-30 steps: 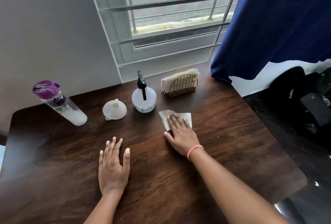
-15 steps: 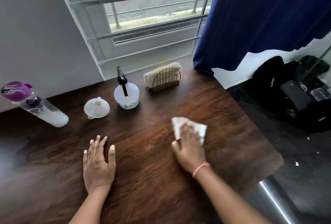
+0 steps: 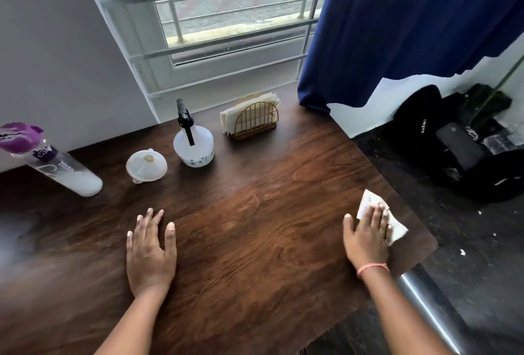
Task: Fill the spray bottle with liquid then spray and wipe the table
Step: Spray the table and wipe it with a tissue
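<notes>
While flat: two hands (image 3: 150, 252), one tissue (image 3: 397, 227).

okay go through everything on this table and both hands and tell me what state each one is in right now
Spray bottle: upright, black sprayer head on.
Funnel: on the table beside the spray bottle, out of it.
Water bottle: purple lid on, some whitish liquid inside.
Napkin holder: upright, stocked with napkins.
Napkin: flat near the table's right edge, pressed under the right hand.
Left hand: flat on the table, holding nothing.

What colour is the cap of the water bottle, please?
Purple, seen in the head view on the water bottle at the table's left.
</notes>
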`<state>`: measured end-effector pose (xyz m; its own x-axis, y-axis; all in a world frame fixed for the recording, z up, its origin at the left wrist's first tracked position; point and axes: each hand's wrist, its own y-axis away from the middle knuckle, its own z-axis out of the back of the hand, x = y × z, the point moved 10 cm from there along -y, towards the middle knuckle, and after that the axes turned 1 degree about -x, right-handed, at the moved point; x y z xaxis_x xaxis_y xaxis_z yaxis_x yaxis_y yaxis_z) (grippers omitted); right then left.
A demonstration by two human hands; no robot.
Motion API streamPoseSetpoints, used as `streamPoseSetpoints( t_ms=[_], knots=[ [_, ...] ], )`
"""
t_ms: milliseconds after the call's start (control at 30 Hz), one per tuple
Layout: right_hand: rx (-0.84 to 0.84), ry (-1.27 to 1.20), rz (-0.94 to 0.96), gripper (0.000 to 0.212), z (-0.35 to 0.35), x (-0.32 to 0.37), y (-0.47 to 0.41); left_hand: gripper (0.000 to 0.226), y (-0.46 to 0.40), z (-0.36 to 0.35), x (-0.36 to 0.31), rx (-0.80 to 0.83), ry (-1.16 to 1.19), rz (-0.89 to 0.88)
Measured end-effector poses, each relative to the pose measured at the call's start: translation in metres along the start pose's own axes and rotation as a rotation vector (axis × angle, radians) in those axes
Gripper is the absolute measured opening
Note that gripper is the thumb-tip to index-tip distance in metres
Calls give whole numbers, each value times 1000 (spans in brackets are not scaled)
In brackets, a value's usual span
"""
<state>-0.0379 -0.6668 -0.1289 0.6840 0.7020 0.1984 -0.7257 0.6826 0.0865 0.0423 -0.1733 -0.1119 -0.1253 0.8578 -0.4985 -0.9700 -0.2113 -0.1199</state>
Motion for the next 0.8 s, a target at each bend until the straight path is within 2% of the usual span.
streamPoseSetpoints(
  t_ms=[33,133,233,333,400,500,567,633,700,800],
  knots=[
    [-6,-1,43,71,-3,22,13,62,0,1,1,-7,8,-3],
    [53,-25,359,78,-31,119,85,60,-1,1,1,-24,39,-4],
    [230,-97,740,78,-55,201,184,60,-3,1,3,-29,63,-5],
    [226,-35,1078,73,-57,226,233,58,-3,0,6,-25,91,-7],
    [186,6,1043,72,-54,216,210,56,-2,2,9,-27,140,-11],
    [144,4,704,82,-50,173,126,52,-1,5,12,-8,329,-12],
    [101,5,455,85,-39,144,84,39,1,12,24,6,519,43],
    [72,17,294,77,-32,140,73,22,5,21,40,-8,647,103],
    [109,25,305,79,-42,171,97,19,10,33,57,-45,708,139],
    [202,10,589,86,-71,244,182,17,14,49,78,-66,718,186]
  ],
)
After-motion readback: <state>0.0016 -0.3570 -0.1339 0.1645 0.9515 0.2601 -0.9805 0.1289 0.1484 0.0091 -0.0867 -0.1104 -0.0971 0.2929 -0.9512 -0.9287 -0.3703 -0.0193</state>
